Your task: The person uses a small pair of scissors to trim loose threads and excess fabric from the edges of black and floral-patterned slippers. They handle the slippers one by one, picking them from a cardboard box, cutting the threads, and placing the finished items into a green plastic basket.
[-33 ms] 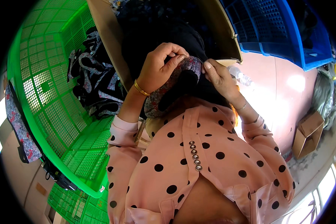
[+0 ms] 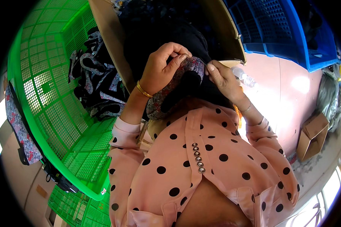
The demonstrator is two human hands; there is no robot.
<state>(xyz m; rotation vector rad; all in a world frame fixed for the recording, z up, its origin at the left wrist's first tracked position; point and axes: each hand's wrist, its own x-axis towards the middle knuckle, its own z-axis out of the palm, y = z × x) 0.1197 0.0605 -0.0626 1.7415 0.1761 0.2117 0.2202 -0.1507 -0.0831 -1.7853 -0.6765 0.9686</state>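
Observation:
A curved piece of grey floral fabric with black lining [image 2: 170, 89] lies over my lap, bending toward my belly. At its far end, my left hand [image 2: 166, 64] is closed, thumb and fingertips pinching the fabric's edge. My right hand [image 2: 221, 77] is closed just to the right of that end, thumb against the forefinger. A thin dark strand or edge seems to run from the fabric to this pinch; it is too fine to make out. Dark cloth covers my legs beneath the hands.
An open cardboard box [image 2: 108, 34] with dark contents stands ahead. At left, a green plastic basket [image 2: 45, 109] holds several floral and black pieces [image 2: 98, 75]; another floral piece [image 2: 21, 128] hangs outside it. A blue crate [image 2: 291, 34], clear bottles [image 2: 246, 78] and a small carton [image 2: 312, 136] are at right.
My right hand has shifted very slightly to the right, away from the fabric's end. My left hand and the floral piece look unmoved.

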